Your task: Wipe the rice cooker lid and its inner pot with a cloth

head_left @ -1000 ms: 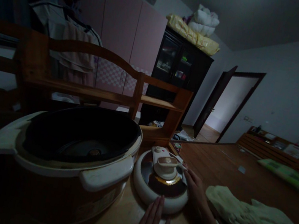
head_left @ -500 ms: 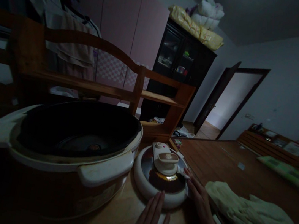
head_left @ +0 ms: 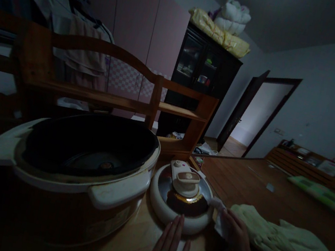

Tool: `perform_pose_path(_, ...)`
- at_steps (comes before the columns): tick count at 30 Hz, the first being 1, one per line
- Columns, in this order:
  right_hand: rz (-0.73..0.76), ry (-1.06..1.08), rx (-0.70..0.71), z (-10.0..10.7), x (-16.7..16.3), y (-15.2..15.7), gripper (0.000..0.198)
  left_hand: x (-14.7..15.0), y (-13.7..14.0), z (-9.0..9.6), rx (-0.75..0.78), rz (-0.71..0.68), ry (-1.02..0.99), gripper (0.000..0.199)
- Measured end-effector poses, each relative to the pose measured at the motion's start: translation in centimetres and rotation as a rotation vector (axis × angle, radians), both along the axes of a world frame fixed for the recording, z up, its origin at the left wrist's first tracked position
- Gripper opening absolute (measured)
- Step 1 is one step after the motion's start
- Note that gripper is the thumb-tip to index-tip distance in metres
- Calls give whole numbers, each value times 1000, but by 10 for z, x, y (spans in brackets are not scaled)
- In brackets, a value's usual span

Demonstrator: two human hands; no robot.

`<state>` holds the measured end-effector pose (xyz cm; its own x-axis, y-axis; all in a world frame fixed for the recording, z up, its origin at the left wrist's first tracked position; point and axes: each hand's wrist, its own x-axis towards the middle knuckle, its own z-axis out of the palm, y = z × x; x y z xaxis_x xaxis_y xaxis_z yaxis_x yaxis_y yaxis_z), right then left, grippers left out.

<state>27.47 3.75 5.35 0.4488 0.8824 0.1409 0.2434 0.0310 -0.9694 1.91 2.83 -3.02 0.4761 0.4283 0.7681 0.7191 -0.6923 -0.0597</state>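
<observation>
The lid (head_left: 183, 208) is lying on the table (head_left: 121, 238), just to the right of the pot (head_left: 76, 202), with its handle (head_left: 188, 179) facing up. Its pale rim is circling a shiny middle that is catching a golden glint below the handle. The left hand (head_left: 168, 247) is reaching in from the bottom, its fingers lying straight and close together, the thumb standing apart, and the fingertips are touching the rim at the near side. The right hand (head_left: 237, 235) is pinching a white cloth (head_left: 221, 221) between thumb and fingers, just beyond the right side of the lid; the cloth's far end is overlapping the rim, though how firmly it is pressing I cannot tell. The pot is standing uncovered on the left, showing its dark inside and turning one white side grip (head_left: 119, 193) toward the lid. Behind both, a wooden shelf (head_left: 179, 110) is running along the back of the table. On the right, a pale green garment (head_left: 292, 243) is lying crumpled on a brown surface (head_left: 236, 176), close to the right hand. Farther back, a black cabinet (head_left: 223, 81) is carrying wrapped bundles (head_left: 231, 37) on top, and a door (head_left: 243, 108) is standing open.
</observation>
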Motion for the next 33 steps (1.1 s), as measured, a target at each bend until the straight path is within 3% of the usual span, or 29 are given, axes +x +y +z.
perform_pose_path(3,-180,-23,50,9,11,4,39,0,0,1,5,6,2,50)
perform_pose_path(7,-221,-86,32,17,19,16,47,0,0,4,12,11,-6,48)
perform_pose_path(15,90,-113,46,5,2,55,55,1,1,6,37,8,-37,48)
perform_pose_path(21,204,-265,115,-5,-7,81,57,7,3,3,57,-7,-111,49)
perform_pose_path(27,264,-400,153,-3,-13,77,53,7,2,2,40,-4,-115,42)
perform_pose_path(33,319,-465,158,4,-16,67,48,3,0,3,40,16,-55,47)
